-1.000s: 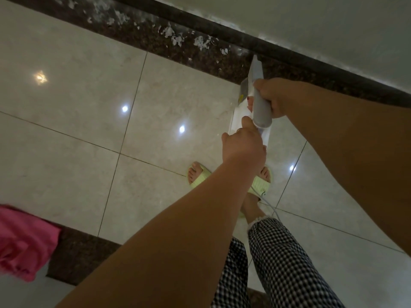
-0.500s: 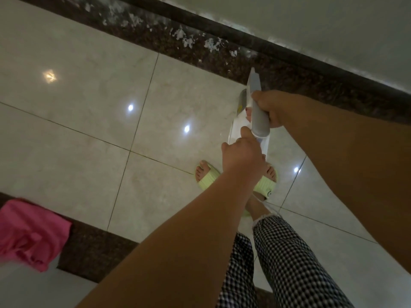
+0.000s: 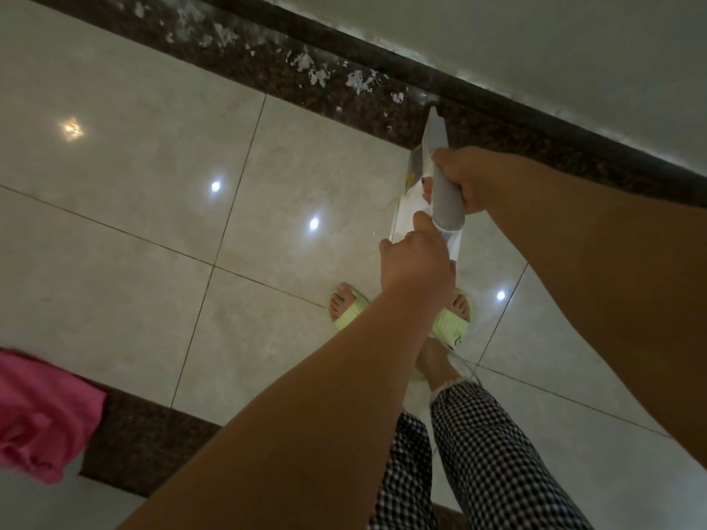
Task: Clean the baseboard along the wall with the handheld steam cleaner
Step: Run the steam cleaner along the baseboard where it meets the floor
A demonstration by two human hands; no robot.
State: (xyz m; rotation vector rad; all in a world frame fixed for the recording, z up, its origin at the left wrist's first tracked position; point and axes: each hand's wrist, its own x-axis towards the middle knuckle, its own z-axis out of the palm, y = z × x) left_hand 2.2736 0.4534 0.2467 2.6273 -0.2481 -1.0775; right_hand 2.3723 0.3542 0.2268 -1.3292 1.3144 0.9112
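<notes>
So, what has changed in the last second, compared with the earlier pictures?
Little. The view has slid a bit left along the wall, so the pink cloth shows more. Both hands hold on as before: the right hand around the steam cleaner, the left hand at its rear end. Its nozzle still points at the baseboard, beside the white flakes.

No text, label or number is legible.

Steam cleaner (image 3: 440,177) nose meets baseboard (image 3: 497,109) — slippers (image 3: 348,313) behind.
</notes>
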